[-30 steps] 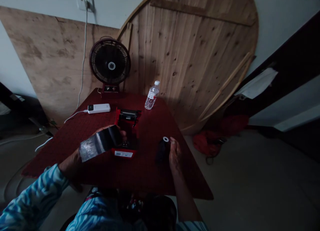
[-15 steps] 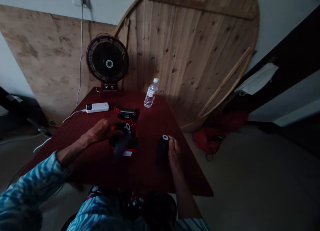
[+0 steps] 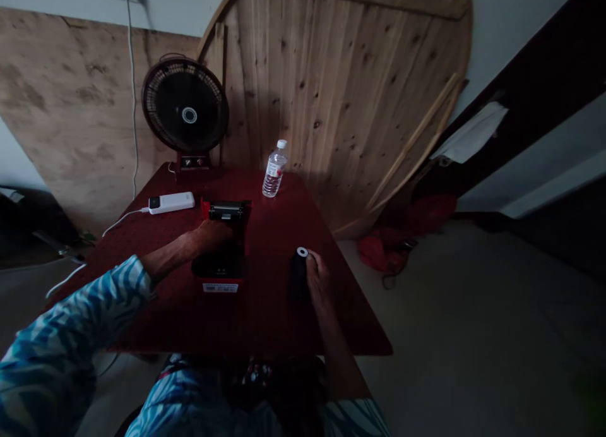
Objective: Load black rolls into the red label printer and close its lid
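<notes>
A small red and black printer (image 3: 220, 274) sits open on the dark red table (image 3: 265, 323), its lid (image 3: 226, 211) tipped back. My left hand (image 3: 211, 233) reaches into the open bay with its fingers curled down; what they grip is hidden in the dark. To the right, a black roll (image 3: 298, 274) with a white core stands upright on the table. My right hand (image 3: 318, 278) is wrapped round its right side.
At the table's far edge stand a black fan (image 3: 184, 108) and a clear water bottle (image 3: 273, 170), with a white corded charger block (image 3: 170, 202) at the left. A round wooden board (image 3: 341, 77) leans on the wall. Red cloth (image 3: 383, 251) lies on the floor at right.
My left hand carried a shiny dark roll from beside the printer down into its open bay. My right hand stayed on the upright black roll. The camera shifted slightly right.
</notes>
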Available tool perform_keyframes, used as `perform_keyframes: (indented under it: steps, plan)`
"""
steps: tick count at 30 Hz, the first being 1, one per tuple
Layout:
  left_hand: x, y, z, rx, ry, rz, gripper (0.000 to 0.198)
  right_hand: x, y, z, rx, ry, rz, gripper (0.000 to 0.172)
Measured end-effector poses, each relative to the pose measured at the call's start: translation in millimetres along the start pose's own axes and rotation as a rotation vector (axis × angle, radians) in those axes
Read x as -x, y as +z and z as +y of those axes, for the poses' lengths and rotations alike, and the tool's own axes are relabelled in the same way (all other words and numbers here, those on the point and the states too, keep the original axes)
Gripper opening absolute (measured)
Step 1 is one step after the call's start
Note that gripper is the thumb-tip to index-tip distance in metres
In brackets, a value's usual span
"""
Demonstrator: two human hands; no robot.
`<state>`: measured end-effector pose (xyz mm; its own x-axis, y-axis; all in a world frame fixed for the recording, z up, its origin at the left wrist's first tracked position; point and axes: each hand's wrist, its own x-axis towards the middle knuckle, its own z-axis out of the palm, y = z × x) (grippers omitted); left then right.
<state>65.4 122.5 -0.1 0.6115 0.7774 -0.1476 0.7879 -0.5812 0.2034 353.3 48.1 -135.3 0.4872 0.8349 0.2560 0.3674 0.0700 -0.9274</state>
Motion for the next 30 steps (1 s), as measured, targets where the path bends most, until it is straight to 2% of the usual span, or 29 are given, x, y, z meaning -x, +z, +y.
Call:
perform_keyframes:
  steps: [4,7,10,13,17,20,23,26,30]
  plan:
    - [7,-5.1,-7,0.095,0.039,0.009,0.021,0,0,0,-0.007,-0.016,0.017,0.049]
    - [31,-5.3,-10,0.18,0.059,0.091,0.027,1,-1,0,-0.006,-0.015,0.051,0.048]
    - [64,4.1,-11,0.366,0.06,0.226,0.039,1,0,2,0.0,0.0,0.094,0.049]
    - [89,22.5,-8,0.476,0.096,0.307,0.047,-2,0,6,0.008,0.019,0.143,0.05]
    - [95,43.6,0,0.444,0.11,0.454,0.032,-5,0,9,0.008,0.019,0.226,0.055]
    - [91,48.1,5,0.412,0.138,0.521,0.025,-4,-5,6,0.001,-0.007,0.283,0.059]
    - [93,47.4,9,0.309,0.233,0.563,0.023,1,-11,-9,0.003,-0.057,0.329,0.062]
    - [99,47.2,11,0.229,0.296,0.589,0.023,9,-9,-43,0.034,-0.181,0.311,0.056]
    - [105,49.3,13,0.203,0.317,0.645,0.024,10,19,-99,0.009,-0.314,0.058,0.044]
